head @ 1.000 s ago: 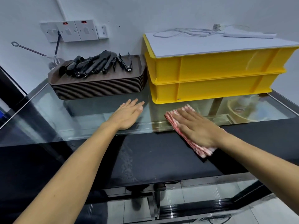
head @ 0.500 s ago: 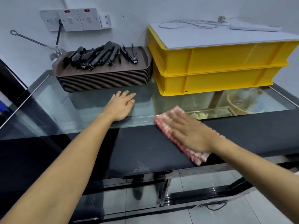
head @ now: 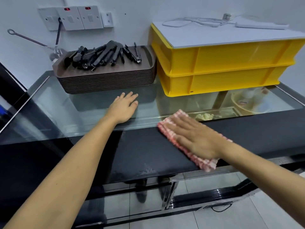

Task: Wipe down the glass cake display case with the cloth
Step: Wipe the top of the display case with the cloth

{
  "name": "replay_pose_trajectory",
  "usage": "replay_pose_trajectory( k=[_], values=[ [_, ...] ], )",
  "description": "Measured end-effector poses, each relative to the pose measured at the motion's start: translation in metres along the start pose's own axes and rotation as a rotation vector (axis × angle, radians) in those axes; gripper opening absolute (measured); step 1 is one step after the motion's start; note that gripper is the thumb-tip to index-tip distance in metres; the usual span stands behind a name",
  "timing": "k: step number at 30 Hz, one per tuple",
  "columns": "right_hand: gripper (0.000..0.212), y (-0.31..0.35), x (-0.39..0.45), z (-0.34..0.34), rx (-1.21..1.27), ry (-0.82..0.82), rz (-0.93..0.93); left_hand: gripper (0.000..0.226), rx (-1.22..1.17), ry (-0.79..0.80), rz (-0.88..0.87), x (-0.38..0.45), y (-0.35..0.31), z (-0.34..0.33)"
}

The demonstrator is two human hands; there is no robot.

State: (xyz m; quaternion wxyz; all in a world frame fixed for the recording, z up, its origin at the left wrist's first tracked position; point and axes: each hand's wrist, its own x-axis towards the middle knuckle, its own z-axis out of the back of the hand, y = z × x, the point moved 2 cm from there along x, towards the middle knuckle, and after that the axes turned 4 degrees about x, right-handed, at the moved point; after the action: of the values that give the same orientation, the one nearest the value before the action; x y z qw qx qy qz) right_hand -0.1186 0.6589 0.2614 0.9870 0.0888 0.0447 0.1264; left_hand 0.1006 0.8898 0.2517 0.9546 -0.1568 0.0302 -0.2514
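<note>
Stack of brown trays (head: pixel 105 78) at back left, w/ a pile of black tongs (head: pixel 102 55) on the top one. Just beside it on the right, two yellow crates (head: pixel 219 66) stacked, white board (head: pixel 214 34) over the upper one; white cable (head: pixel 194 22) and a white strip (head: pixel 260 25) lie on the board. Wall switches (head: pixel 76 18) above the trays, two w/ red lights. Thin metal rod (head: pixel 28 38) leans at far left.

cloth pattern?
Red-and-white check on the cloth, under the right hand; head view.
</note>
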Motion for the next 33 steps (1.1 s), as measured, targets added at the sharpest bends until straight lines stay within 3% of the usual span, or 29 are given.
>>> replay_pose_trajectory(
  k=[3,6,10,13,19,24,28,33],
  values=[
    [0.056,-0.032,0.031,0.008,0.020,-0.025,-0.184,0.053,0.009,0.005,0.003,0.001,-0.002,0.000],
    [0.059,-0.001,0.075,0.000,0.030,-0.046,-0.209,0.053,0.018,0.011,0.003,0.002,-0.001,0.000],
    [0.058,0.082,0.059,-0.019,0.033,-0.002,0.086,0.052,0.018,0.022,-0.007,0.003,0.002,0.000],
    [0.055,0.084,0.012,-0.021,0.087,0.021,0.224,0.053,0.045,0.029,-0.021,0.004,0.002,-0.001],
    [0.055,0.001,0.035,-0.002,0.048,-0.014,-0.047,0.055,0.075,0.015,-0.008,0.000,0.000,-0.004],
    [0.058,0.033,0.111,-0.005,0.102,-0.047,-0.118,0.055,0.009,-0.027,0.029,-0.002,0.000,-0.004],
    [0.057,0.038,0.132,-0.004,0.110,-0.045,-0.081,0.061,-0.076,-0.060,0.083,-0.004,-0.001,0.000],
    [0.059,0.032,0.139,-0.002,0.123,-0.073,-0.206,0.065,-0.012,-0.035,0.062,-0.007,-0.003,-0.002]
  ],
)
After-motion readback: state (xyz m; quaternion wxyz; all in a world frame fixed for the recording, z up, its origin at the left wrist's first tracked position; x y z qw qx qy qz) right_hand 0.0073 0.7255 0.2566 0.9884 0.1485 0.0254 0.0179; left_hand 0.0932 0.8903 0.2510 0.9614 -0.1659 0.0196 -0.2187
